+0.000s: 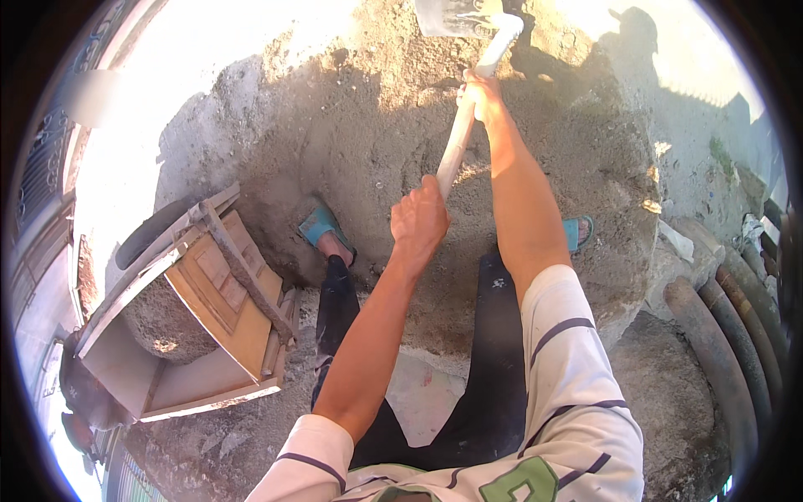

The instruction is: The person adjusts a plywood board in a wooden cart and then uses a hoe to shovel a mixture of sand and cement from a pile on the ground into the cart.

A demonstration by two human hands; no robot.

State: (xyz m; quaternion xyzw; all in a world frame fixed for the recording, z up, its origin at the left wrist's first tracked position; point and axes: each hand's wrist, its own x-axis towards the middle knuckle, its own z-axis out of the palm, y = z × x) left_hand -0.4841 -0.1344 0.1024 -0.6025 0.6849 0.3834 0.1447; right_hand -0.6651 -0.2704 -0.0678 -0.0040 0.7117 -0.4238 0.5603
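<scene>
Both my hands grip the pale wooden handle of a hoe (457,149), which slants up and away from me. My left hand (420,219) is closed round the near end of the handle. Farther up, closer to the head of the hoe, my right hand (481,95) wraps round it with the arm stretched out. The wide grey metal blade (456,20) is at the far edge of the view, against the grey-brown sandy mix (368,125); its top is cut off by the frame.
At my left stands a wooden box (230,289) with sandy material by it. Several curved pipes or tubes (711,351) lie at the right beside rough stone. My feet in blue sandals (322,224) stand apart on the mix. Shadows fall across the far ground.
</scene>
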